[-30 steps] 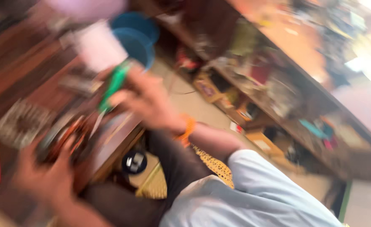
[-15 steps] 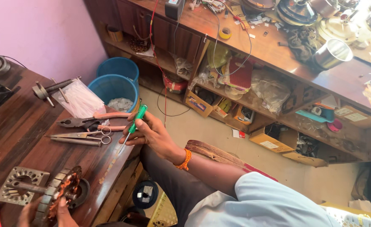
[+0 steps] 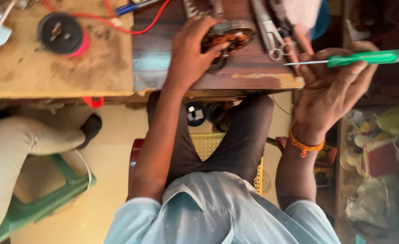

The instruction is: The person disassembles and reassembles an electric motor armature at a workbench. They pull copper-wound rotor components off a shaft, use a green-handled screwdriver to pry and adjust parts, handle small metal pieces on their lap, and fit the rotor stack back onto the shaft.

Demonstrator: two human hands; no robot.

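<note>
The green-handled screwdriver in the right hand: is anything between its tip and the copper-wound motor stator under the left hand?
Yes. Steel scissors lie on the wooden table between the green-handled screwdriver and the copper-wound motor stator.

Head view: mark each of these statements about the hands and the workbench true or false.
1. The right hand holds a green-handled screwdriver. True.
2. The left hand rests on a motor winding on the bench. True.
3. The screwdriver's tip is inside the winding. False: it is held in the air, apart from it.
4. Scissors lie on the bench between the hands. True.
5. The orange band is on the left wrist. False: it is on the right wrist.
</note>
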